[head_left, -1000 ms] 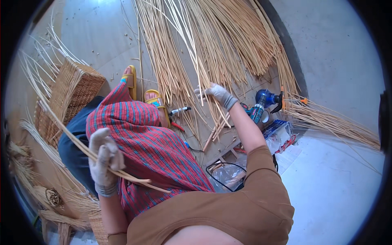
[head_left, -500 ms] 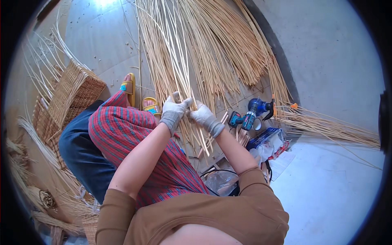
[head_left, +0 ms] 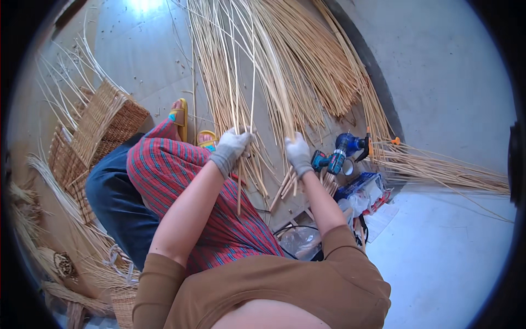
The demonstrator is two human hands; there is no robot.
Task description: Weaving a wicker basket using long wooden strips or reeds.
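My left hand point(head_left: 234, 143), in a pale work glove, is closed around a few long thin wicker rods point(head_left: 235, 88) that run away from me over the floor. Their short ends stick out below the fist, above the red plaid cloth point(head_left: 170, 162) on my lap. Apart from it, to the right, my gloved right hand point(head_left: 297, 151) grips another wicker rod point(head_left: 284, 101), blurred by motion along its length. Beneath and beyond both hands lie loose bundles of tan wicker rods point(head_left: 307, 55) spread on the floor.
A blue and black cordless drill point(head_left: 333, 159) stands right of my right hand, near a blue basket point(head_left: 359, 186) with clear plastic in it. A partly woven basket point(head_left: 107, 120) with upright stakes lies on the left. More rods point(head_left: 438, 170) stretch out at the right.
My hands were together on one bunch of rods. Now they are apart: the right has moved to the right with a rod, while the left keeps some rods.
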